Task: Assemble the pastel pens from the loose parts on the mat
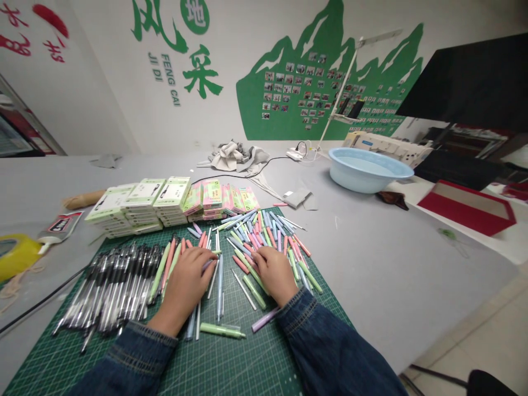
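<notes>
On the green cutting mat (264, 368), my left hand (190, 280) curls its fingers round a pale purple pen (207, 264), mostly hidden by the hand. My right hand (275, 272) is at the near edge of a loose pile of pastel pens (268, 231). Its fingers are closed and bent down among the pens; what they pinch is hidden. A green pen (223, 330) and a purple pen barrel (264, 320) lie near my wrists. Left of my left hand, green and coral pens (161, 270) lie beside a row of clear black-capped pens (111, 291).
Stacked white-green boxes (142, 201) and pink-green boxes (212, 195) stand behind the pens. Yellow tape (18, 256) and a glue tube (60, 226) lie left. Crumpled cloth (235, 157), a black cable (243, 177) and a blue basin (367, 170) are farther back.
</notes>
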`<state>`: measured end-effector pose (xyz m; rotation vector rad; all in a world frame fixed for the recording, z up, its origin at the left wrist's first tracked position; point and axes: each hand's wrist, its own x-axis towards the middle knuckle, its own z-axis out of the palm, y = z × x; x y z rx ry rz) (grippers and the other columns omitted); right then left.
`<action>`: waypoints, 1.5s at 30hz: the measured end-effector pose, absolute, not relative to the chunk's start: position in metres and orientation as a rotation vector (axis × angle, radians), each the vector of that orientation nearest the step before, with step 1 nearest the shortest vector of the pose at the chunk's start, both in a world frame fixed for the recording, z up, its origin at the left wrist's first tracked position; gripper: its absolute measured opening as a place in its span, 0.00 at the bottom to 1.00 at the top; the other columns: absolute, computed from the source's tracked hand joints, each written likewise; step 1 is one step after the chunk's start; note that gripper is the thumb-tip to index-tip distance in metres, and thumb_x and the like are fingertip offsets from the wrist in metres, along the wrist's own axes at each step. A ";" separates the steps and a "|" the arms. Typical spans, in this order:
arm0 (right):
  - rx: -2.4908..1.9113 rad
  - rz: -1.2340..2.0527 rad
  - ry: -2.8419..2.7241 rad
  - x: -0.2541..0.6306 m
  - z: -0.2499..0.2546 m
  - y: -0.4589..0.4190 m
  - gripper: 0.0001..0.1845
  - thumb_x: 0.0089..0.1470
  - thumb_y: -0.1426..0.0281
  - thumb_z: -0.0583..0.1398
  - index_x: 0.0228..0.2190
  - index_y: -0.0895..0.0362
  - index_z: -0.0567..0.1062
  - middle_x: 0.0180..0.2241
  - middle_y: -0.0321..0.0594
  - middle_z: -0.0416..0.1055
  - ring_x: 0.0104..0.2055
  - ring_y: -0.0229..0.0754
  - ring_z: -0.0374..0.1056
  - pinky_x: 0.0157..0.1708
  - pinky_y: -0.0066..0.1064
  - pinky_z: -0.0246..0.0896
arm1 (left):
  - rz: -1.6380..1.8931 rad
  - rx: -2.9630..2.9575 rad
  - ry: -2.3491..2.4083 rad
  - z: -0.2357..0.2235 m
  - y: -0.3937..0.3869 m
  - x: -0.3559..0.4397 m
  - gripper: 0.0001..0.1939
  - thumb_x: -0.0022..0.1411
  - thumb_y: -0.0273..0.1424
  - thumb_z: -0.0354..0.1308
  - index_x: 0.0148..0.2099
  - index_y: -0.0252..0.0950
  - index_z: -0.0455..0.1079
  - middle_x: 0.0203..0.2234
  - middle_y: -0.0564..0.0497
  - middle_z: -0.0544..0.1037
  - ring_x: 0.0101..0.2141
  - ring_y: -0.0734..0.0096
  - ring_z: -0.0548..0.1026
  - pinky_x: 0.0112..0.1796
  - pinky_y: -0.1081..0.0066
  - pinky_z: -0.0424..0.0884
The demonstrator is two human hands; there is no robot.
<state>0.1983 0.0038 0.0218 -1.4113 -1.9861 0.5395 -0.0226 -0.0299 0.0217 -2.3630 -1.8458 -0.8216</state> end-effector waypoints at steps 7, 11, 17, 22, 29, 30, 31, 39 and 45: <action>-1.308 0.494 -1.873 0.201 0.019 0.006 0.14 0.57 0.78 0.52 0.39 0.56 0.76 0.39 0.45 0.72 0.43 0.45 0.67 0.45 0.35 0.59 | -0.831 -2.411 -1.792 0.017 -0.028 -0.020 0.10 0.65 0.33 0.49 0.40 0.38 0.72 0.39 0.46 0.77 0.46 0.58 0.70 0.51 0.57 0.62; -1.310 0.448 -1.894 0.200 0.020 0.005 0.11 0.56 0.76 0.55 0.38 0.57 0.76 0.38 0.45 0.72 0.44 0.47 0.66 0.47 0.37 0.59 | -0.840 -2.388 -1.771 0.015 -0.027 -0.021 0.11 0.64 0.33 0.50 0.42 0.38 0.73 0.43 0.45 0.77 0.50 0.57 0.68 0.54 0.55 0.61; -1.318 0.442 -1.955 0.197 0.021 0.004 0.10 0.55 0.77 0.56 0.36 0.56 0.77 0.37 0.44 0.73 0.44 0.47 0.65 0.47 0.38 0.58 | -0.800 -2.357 -1.790 0.012 -0.027 -0.026 0.13 0.64 0.34 0.50 0.45 0.38 0.73 0.48 0.44 0.75 0.54 0.57 0.66 0.57 0.55 0.58; -1.269 0.431 -2.041 0.193 0.021 0.000 0.09 0.55 0.75 0.58 0.38 0.56 0.76 0.39 0.45 0.73 0.45 0.47 0.65 0.49 0.38 0.57 | -0.614 -2.379 -1.875 0.003 -0.027 -0.029 0.24 0.63 0.42 0.50 0.59 0.38 0.65 0.58 0.41 0.67 0.61 0.53 0.58 0.58 0.48 0.52; -1.221 0.403 -2.137 0.189 0.016 -0.003 0.10 0.49 0.78 0.61 0.36 0.56 0.76 0.38 0.43 0.72 0.45 0.45 0.63 0.50 0.37 0.56 | -0.581 -2.433 -1.854 -0.003 -0.033 -0.007 0.30 0.65 0.45 0.45 0.65 0.40 0.54 0.62 0.41 0.62 0.62 0.55 0.55 0.60 0.47 0.42; -1.225 0.398 -2.143 0.189 0.015 -0.003 0.11 0.49 0.79 0.61 0.36 0.56 0.76 0.38 0.43 0.72 0.46 0.46 0.63 0.50 0.37 0.56 | -0.607 -2.434 -1.846 -0.001 -0.033 -0.005 0.30 0.66 0.44 0.45 0.66 0.39 0.54 0.62 0.41 0.62 0.62 0.56 0.55 0.60 0.47 0.41; -1.226 0.394 -2.149 0.189 0.015 -0.003 0.11 0.49 0.79 0.61 0.36 0.56 0.76 0.38 0.43 0.72 0.46 0.46 0.63 0.50 0.37 0.56 | -0.645 -2.433 -1.844 0.002 -0.032 -0.004 0.29 0.66 0.43 0.44 0.66 0.39 0.53 0.62 0.41 0.62 0.62 0.57 0.56 0.60 0.47 0.40; -1.233 0.360 -2.115 0.198 0.019 0.000 0.08 0.53 0.77 0.59 0.35 0.56 0.76 0.37 0.44 0.73 0.46 0.47 0.63 0.49 0.38 0.56 | -0.710 -2.221 -2.222 0.053 -0.046 -0.049 0.13 0.64 0.37 0.47 0.39 0.40 0.72 0.39 0.47 0.79 0.42 0.60 0.75 0.43 0.64 0.66; -1.336 0.427 -2.115 0.209 0.024 0.005 0.13 0.48 0.82 0.58 0.33 0.56 0.77 0.34 0.42 0.74 0.41 0.45 0.66 0.43 0.35 0.57 | -0.222 -2.348 -2.707 0.041 -0.079 -0.038 0.09 0.56 0.40 0.55 0.31 0.40 0.66 0.20 0.53 0.77 0.17 0.65 0.73 0.22 0.70 0.62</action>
